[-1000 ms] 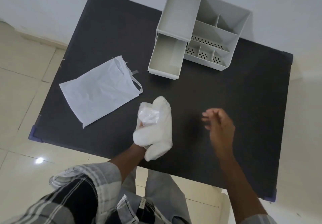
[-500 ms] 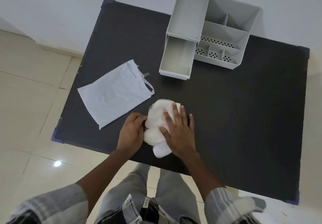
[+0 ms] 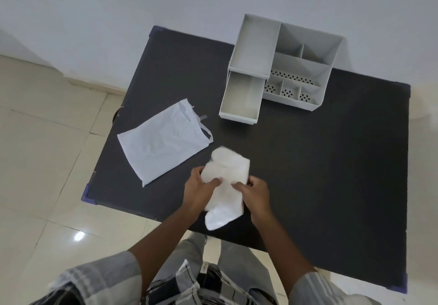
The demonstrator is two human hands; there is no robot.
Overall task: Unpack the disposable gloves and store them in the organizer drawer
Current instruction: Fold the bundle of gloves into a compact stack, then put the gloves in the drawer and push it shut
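A white bundle of disposable gloves lies on the black table near its front edge. My left hand grips the bundle's left side, thumb on top. My right hand pinches its right side. The bundle's lower end hangs over the table edge. The grey organizer stands at the back of the table, its drawer pulled out toward me and empty. The flat white packaging bag lies to the left of the gloves, open end toward the organizer.
The organizer has several open compartments, some with perforated floors. A white wall rises behind the table. Tiled floor shows on the left and below. My trousers and plaid shirt fill the bottom of the view.
My left hand set the held-up bundle down on the table. My right hand came over from the right, pressed flat on it, and now pinches its right side.
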